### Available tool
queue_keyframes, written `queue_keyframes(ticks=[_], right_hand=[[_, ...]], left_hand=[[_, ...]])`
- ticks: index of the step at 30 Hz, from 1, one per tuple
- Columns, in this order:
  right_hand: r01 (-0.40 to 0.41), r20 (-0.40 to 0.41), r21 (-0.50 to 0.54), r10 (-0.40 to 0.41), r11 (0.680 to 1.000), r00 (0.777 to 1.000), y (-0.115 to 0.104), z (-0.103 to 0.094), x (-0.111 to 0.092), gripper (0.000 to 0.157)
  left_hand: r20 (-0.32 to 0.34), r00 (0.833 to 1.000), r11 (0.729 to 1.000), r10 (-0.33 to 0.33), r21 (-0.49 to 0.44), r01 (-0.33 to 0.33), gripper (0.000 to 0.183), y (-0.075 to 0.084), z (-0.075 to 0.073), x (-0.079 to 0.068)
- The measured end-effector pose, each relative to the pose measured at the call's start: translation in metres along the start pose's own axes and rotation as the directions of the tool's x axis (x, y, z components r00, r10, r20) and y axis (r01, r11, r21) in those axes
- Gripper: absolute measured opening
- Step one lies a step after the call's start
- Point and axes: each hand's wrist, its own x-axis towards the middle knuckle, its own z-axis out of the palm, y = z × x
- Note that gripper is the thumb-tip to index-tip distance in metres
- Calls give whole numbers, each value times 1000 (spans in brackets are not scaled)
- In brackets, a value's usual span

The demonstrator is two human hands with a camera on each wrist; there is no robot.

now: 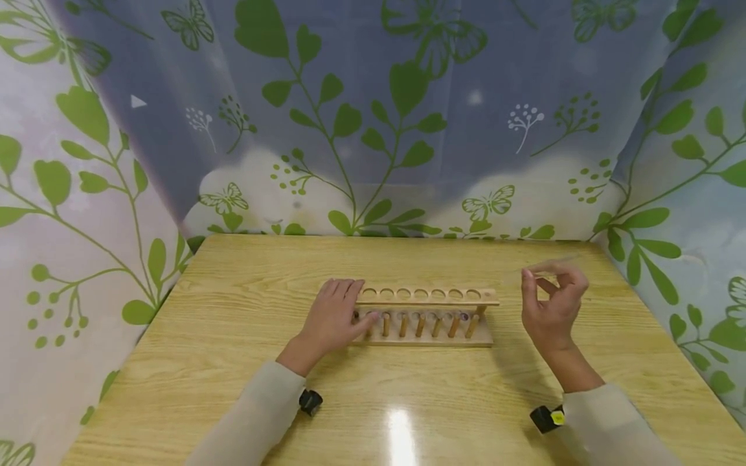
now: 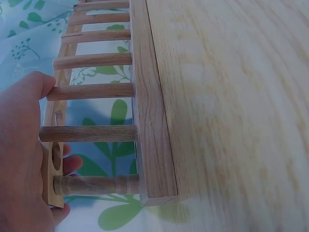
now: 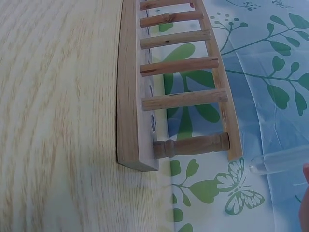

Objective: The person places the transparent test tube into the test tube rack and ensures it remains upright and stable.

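Note:
A wooden test tube rack (image 1: 419, 340) stands on the table, with a row of round holes in its top board (image 1: 488, 298) and upright pegs below. My left hand (image 1: 333, 314) holds the rack's left end, thumb in front and fingers over the top board. In the left wrist view the thumb (image 2: 42, 84) lies by a peg top, and fingertips show behind the board. To the right of the rack, raised above the table, my right hand (image 1: 553, 307) pinches a clear glass test tube (image 3: 280, 161). Its rounded end points toward the rack's right end in the right wrist view.
The wooden table (image 1: 233, 285) reaches back to a curtain (image 1: 361, 149) printed with green leaves and butterflies, which also hangs along both sides. Dark wrist cameras sit on the left (image 1: 311, 402) and right (image 1: 546, 419) wrists. A bright reflection lies near the front.

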Motion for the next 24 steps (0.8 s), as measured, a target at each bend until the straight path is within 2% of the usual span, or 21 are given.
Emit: queue_keyframes(ticks=[10,16,24], right_hand=[[8,-26,148,-4,989,1000,-6,4,2,27],[-13,-21,221,18,975,1000,-8,8,4,29],[-49,26,230,44,972,999,-13,12,5,31]], left_hand=[[-2,1000,1000,2,9,-2,70,0,0,0],[2,1000,1000,5,7,-5,69,-1,0,0],[-35,999,999,19,-29,-20,67,-1,1,0]])
